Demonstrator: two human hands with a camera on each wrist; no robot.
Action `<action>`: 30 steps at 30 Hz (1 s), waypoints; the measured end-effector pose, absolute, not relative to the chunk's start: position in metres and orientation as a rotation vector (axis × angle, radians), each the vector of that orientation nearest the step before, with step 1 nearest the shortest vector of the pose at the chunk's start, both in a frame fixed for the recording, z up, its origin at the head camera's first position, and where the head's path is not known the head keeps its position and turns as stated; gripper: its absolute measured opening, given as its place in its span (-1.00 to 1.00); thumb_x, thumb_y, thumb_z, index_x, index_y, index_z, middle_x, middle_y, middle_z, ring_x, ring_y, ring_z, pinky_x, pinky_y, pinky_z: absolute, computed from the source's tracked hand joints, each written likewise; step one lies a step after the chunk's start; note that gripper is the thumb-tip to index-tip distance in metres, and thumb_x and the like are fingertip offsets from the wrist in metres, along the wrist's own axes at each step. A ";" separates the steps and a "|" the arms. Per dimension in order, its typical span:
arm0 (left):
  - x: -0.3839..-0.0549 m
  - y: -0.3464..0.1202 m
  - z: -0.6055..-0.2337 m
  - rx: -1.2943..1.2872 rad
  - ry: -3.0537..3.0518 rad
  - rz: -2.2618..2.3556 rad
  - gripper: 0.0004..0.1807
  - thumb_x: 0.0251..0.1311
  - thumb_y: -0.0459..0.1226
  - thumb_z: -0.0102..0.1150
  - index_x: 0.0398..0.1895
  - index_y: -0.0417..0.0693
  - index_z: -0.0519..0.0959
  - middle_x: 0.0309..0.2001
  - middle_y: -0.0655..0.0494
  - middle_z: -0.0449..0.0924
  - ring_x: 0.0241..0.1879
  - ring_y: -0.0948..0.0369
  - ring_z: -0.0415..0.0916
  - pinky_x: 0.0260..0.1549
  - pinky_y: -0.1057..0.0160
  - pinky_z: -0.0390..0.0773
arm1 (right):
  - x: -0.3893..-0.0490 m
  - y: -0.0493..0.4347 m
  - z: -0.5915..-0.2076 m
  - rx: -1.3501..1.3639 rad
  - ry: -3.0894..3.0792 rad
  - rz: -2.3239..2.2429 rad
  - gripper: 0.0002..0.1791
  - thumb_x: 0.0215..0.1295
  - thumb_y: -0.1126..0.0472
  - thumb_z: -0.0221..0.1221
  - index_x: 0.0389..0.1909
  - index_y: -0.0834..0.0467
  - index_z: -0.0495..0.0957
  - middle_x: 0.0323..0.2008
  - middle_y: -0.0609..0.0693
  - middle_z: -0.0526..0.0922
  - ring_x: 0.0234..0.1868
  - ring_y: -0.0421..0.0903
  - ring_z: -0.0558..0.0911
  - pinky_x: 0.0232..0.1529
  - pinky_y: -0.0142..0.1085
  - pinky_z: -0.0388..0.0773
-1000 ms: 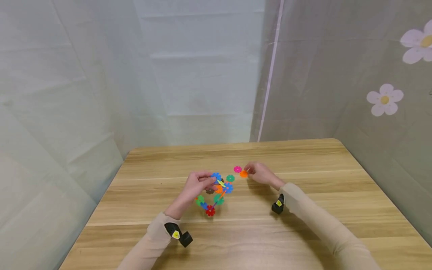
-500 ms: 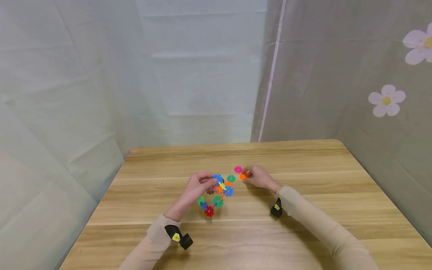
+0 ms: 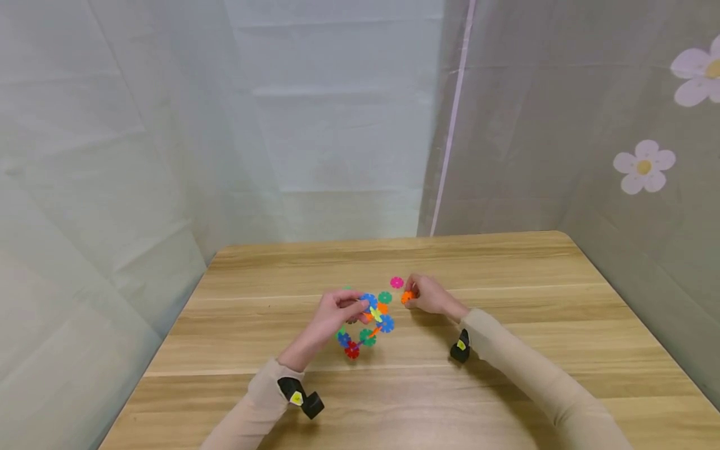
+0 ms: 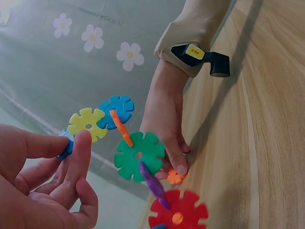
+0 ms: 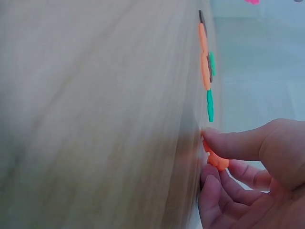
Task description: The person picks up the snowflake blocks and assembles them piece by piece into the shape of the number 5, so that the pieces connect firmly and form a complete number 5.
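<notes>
My left hand pinches a blue notched flower disc at one end of a chain of interlocked plastic discs. From there the chain runs through a yellow disc, another blue disc, an orange one, a green one, a purple one and a red one. It hangs in a curve over the table. My right hand grips a loose orange disc between thumb and fingers, low at the tabletop. The fingers cover part of that disc.
Loose discs lie flat on the wooden table: a pink one, a green one and an orange one partly behind the chain. Pale curtains with printed flowers stand around the table's back and sides.
My right hand has taken hold of the orange disc, which lay flat, and tilted it up a little nearer to me. My left hand has shifted slightly right with the chain.
</notes>
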State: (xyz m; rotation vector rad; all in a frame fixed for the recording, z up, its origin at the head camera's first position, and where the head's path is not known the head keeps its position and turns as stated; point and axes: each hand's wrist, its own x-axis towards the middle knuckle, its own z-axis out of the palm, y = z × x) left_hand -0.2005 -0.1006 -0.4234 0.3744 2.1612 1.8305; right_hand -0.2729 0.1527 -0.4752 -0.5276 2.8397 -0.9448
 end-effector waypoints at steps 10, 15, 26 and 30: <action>-0.200 -0.097 -0.424 0.372 2.173 1.808 -0.66 0.31 -0.24 0.16 0.02 -0.32 0.59 -0.46 0.19 0.70 -0.37 0.34 0.59 -0.26 0.34 0.51 | -0.268 0.157 -0.468 -0.555 2.756 -1.131 -0.84 0.25 0.39 0.19 -0.15 0.25 0.52 -0.27 0.12 0.65 -0.27 -0.08 0.59 -0.23 -0.27 0.59; -0.199 -0.095 -0.424 0.422 2.153 1.808 -0.67 0.35 -0.29 0.10 0.05 -0.35 0.57 -0.42 0.19 0.68 -0.37 0.35 0.63 -0.13 0.28 0.56 | -0.264 0.155 -0.461 -0.617 2.739 -1.194 -0.85 0.29 0.37 0.16 -0.14 0.26 0.54 -0.25 0.15 0.67 -0.29 -0.05 0.63 -0.27 -0.30 0.60; -0.199 -0.092 -0.424 0.476 2.118 1.843 -0.68 0.37 -0.35 0.04 0.05 -0.46 0.53 -0.34 0.07 0.67 -0.43 0.36 0.62 -0.07 0.23 0.64 | -0.252 0.153 -0.450 -0.581 2.566 -1.431 -0.76 0.42 0.29 0.06 0.02 0.28 0.51 -0.25 0.18 0.61 -0.44 0.18 0.64 -0.52 -0.06 0.60; -0.199 -0.092 -0.425 0.454 2.127 1.830 -0.68 0.36 -0.34 0.06 0.04 -0.44 0.54 -0.40 0.12 0.67 -0.44 0.35 0.63 -0.07 0.23 0.64 | -0.248 0.150 -0.446 -0.569 2.531 -1.472 -0.75 0.42 0.29 0.06 0.04 0.27 0.51 -0.23 0.21 0.60 -0.44 0.21 0.66 -0.46 0.06 0.62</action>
